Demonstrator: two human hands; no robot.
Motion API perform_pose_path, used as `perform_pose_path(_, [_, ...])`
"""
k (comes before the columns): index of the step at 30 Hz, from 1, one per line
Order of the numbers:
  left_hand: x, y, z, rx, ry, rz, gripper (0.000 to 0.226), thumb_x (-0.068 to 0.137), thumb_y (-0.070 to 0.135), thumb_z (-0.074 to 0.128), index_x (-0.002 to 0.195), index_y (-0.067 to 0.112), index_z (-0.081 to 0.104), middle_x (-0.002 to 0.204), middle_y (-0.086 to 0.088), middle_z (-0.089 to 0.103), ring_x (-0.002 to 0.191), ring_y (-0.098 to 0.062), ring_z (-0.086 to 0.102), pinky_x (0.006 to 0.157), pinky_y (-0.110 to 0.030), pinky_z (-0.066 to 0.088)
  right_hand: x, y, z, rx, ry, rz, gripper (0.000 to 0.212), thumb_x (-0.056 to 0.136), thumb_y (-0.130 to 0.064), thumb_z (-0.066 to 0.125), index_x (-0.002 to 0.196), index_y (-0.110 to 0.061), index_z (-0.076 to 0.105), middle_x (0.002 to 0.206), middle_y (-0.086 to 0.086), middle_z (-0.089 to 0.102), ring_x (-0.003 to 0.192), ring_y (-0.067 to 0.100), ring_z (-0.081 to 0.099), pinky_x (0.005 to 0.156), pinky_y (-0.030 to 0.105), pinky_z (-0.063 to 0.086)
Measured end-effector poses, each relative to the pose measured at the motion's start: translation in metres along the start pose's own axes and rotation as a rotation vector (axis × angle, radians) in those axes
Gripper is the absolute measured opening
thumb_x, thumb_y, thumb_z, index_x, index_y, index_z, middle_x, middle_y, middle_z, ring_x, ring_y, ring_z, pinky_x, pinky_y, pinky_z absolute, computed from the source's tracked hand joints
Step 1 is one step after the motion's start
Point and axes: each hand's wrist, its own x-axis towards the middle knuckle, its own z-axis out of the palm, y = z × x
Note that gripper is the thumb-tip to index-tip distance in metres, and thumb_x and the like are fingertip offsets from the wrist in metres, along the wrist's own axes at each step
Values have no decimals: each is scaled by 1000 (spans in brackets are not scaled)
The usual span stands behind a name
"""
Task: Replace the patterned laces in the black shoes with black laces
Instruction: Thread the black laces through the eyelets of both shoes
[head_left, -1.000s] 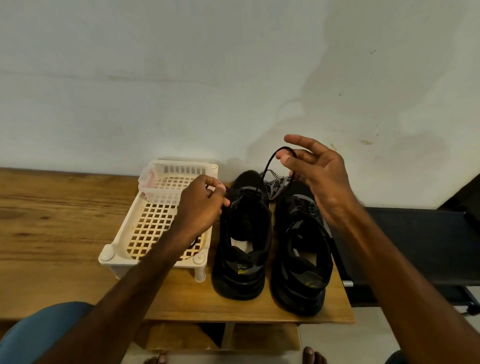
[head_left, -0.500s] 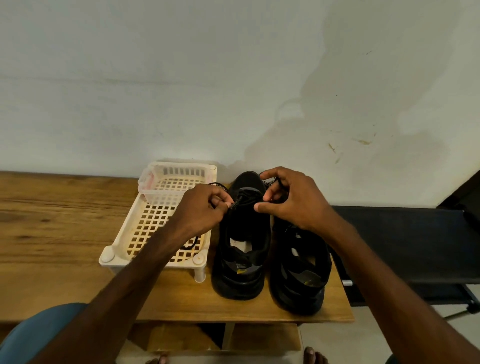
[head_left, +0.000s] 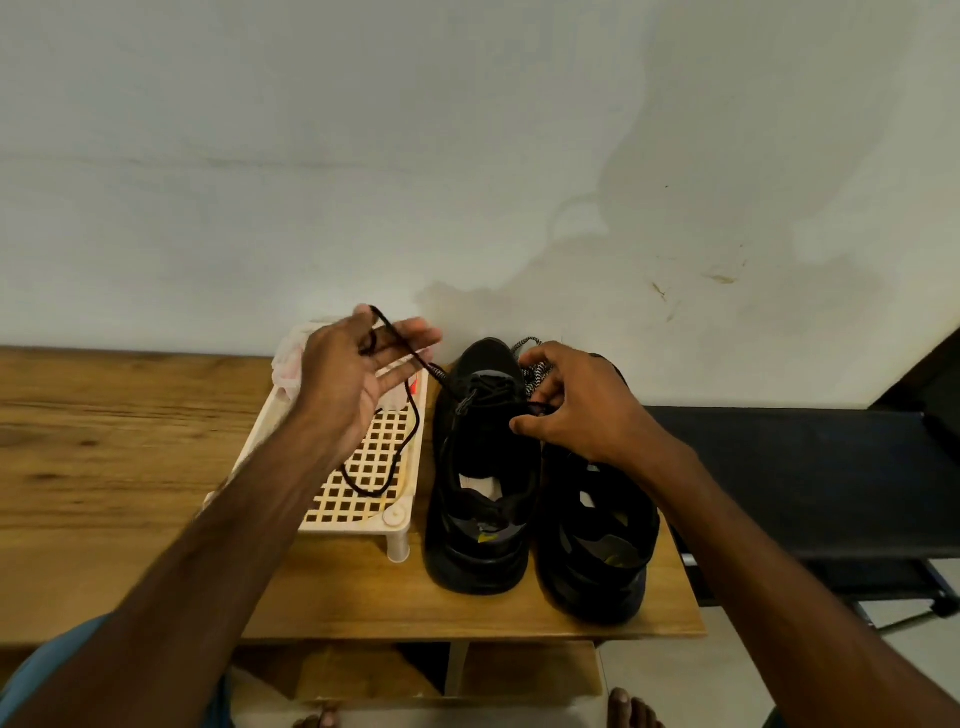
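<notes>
Black shoes (head_left: 483, 564); yellow insole marks (head_left: 487, 538), possibly logos.

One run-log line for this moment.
stage: lacing shoe beside basket | left hand: holds black lace raised | right hand: pinches lace at eyelets | patterned laces: heaped behind shoe

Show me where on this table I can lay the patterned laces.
Free: the bare table left of the basket, and the strip in front of basket and shoes. Crowded: shoes fill the right end to the edge; a black lace loops into the basket.
</notes>
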Motion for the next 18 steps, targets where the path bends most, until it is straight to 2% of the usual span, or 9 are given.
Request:
perform_pose_path(2, [2, 3, -4, -157, 29, -42, 18, 109, 16, 38, 95, 12, 49, 67, 0, 55, 54, -11, 55, 60, -28, 56, -1, 1, -1, 52, 16, -15, 73, 73, -34, 92, 136, -28, 56, 82, -8, 72, 78, 6, 69, 84, 32, 59])
perform_pose_path(4, [3, -1, -6, 150, -12, -16, 14, 106, 16, 45, 96, 13, 55, 68, 3, 49, 48, -6, 41, 45, -18, 40, -2, 1, -5, 157, 41, -38, 65, 74, -31, 91, 131, -26, 59, 79, -5, 74, 75, 7, 70, 79, 25, 57])
perform_pose_path(5, [3, -7, -8, 460, -52, 72, 10, 104, 17, 51, 99, 15, 60, 72, 5, 55, 50, -4, 46, 46, -16, 40, -2, 2, -8, 215, 58, -53, 60, 76, -28, 90, 128, -25, 61, 79, -5, 74, 74, 6, 70, 79, 23, 56])
perform_pose_path(7, [2, -20, -11, 1042, -175, 332, 7, 98, 19, 62, 102, 23, 66, 87, 14, 67, 70, 2, 63, 62, -13, 51, -1, 2, -11, 286, 78, -79, 53, 79, -22, 88, 126, -25, 63, 79, -6, 75, 73, 4, 70, 79, 22, 54])
perform_pose_path(9, [-1, -33, -11, 1296, -305, 417, 13, 94, 16, 66, 102, 26, 70, 97, 16, 70, 86, 5, 63, 78, -15, 52, -2, 3, -10, 270, 58, -81, 51, 81, -20, 86, 125, -26, 63, 80, -7, 75, 75, 2, 70, 80, 20, 53])
perform_pose_path(12, [-1, -34, -13, 1344, -356, 371, 18, 90, 14, 69, 100, 27, 74, 97, 13, 73, 89, 4, 64, 86, -27, 56, -3, 3, -8, 168, -7, -68, 35, 86, -23, 81, 119, -25, 67, 86, -8, 75, 79, 1, 70, 78, 16, 55])
perform_pose_path(14, [2, -31, -16, 1355, -353, 390, 16, 88, 18, 72, 98, 30, 76, 92, 14, 74, 86, 1, 67, 86, -36, 59, -4, 6, -11, 105, -59, -68, 21, 93, -21, 74, 114, -24, 73, 97, -11, 74, 89, 0, 69, 86, 18, 55])
perform_pose_path(16, [4, -30, -18, 1352, -343, 404, 11, 89, 24, 72, 95, 31, 77, 92, 14, 75, 85, -2, 68, 86, -40, 59, -4, 10, -15, 59, -128, -70, 23, 96, -10, 68, 113, -23, 75, 105, -11, 74, 98, 0, 68, 92, 21, 55])
perform_pose_path(18, [4, -32, -17, 1358, -316, 386, 7, 90, 28, 70, 92, 31, 76, 90, 15, 74, 86, -2, 67, 86, -41, 58, -5, 12, -14, 20, -183, -77, 29, 91, -2, 70, 111, -22, 76, 100, -9, 75, 94, 1, 69, 90, 23, 58])
